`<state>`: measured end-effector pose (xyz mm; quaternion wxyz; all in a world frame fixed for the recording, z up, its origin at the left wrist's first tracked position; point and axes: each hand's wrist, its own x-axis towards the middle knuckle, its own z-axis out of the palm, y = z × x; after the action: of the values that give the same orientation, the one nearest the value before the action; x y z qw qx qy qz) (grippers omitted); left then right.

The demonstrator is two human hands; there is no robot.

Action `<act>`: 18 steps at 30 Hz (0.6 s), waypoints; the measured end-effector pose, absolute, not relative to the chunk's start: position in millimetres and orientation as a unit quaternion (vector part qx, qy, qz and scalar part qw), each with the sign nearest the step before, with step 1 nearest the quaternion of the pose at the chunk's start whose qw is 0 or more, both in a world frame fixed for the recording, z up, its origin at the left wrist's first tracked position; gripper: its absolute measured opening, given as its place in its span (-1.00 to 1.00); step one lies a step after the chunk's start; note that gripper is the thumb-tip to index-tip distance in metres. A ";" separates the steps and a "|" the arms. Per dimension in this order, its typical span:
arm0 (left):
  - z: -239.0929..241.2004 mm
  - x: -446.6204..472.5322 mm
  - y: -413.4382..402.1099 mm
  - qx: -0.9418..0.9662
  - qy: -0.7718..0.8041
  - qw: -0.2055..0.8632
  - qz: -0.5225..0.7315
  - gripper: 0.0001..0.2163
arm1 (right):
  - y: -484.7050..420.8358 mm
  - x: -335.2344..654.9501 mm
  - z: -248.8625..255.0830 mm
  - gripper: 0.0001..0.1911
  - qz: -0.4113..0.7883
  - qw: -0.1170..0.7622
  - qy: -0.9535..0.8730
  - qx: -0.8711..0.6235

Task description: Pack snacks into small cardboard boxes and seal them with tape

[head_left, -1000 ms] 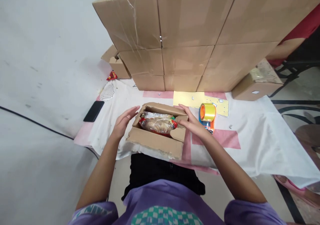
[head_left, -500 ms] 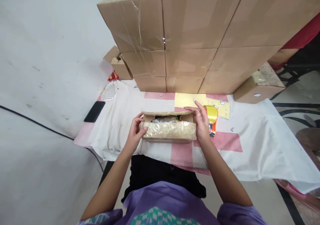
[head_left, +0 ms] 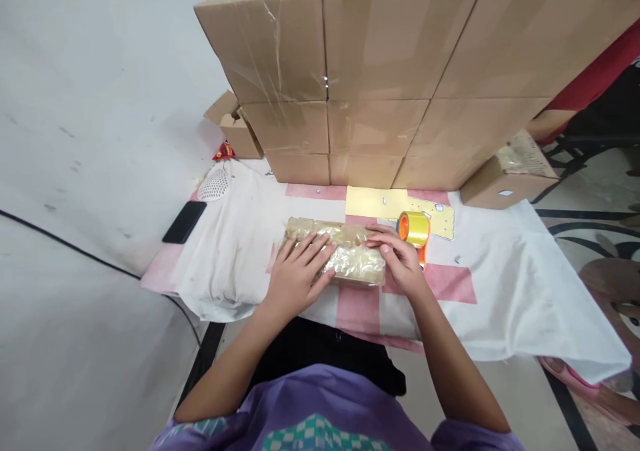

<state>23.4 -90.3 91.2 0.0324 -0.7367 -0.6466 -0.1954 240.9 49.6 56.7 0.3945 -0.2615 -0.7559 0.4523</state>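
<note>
On the cloth-covered white-and-pink counter (head_left: 510, 284), a small oblong brown cardboard box (head_left: 356, 264) lies before a tall brown cardboard-box stack (head_left: 373, 127), between a flat black rectangular phone (head_left: 184, 222), left, and a round yellow tape roll (head_left: 419, 228), right.

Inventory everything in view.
small box: one, brown, front centre
tape roll: one, yellow and orange, beside small box
stacked boxes: at least nine, brown, back
open box: one, brown, back left
lone box: one, brown, back right
packet: one, red, beside open box
perforated object: one, white, near packet
flat slab: one, black, left edge
tablecloth: one, white and pink, beneath boxes
wall: one, white, left
cable: one, black, left
co-worker's sleeve: one, red, far right
shirt: one, purple, bottom
left hand: one, bare, on small box
right hand: one, bare, on small box
</note>
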 end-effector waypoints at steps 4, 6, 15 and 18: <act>94.4 27.3 -85.5 -0.726 -0.665 0.010 -0.175 -0.45 | 60.2 269.4 60.4 -0.75 0.294 0.520 -0.712 -0.370; 94.5 29.4 -82.8 -0.731 -0.662 0.019 -0.161 -0.36 | 78.3 288.0 53.1 -0.68 0.253 0.602 -0.614 -0.443; 78.1 16.4 -53.7 -0.750 -0.648 0.016 -0.132 -0.48 | 116.1 309.2 -9.0 -0.60 0.597 0.438 -0.511 -0.437; 80.8 12.6 -44.0 -0.747 -0.654 0.013 -0.121 -0.44 | 109.1 308.8 -11.3 -0.57 0.573 0.405 -0.565 -0.434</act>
<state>12.6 -44.0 80.8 0.0135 -0.7466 -0.6540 -0.1209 308.8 109.1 -11.3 0.4052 -0.4343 -0.5645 0.5732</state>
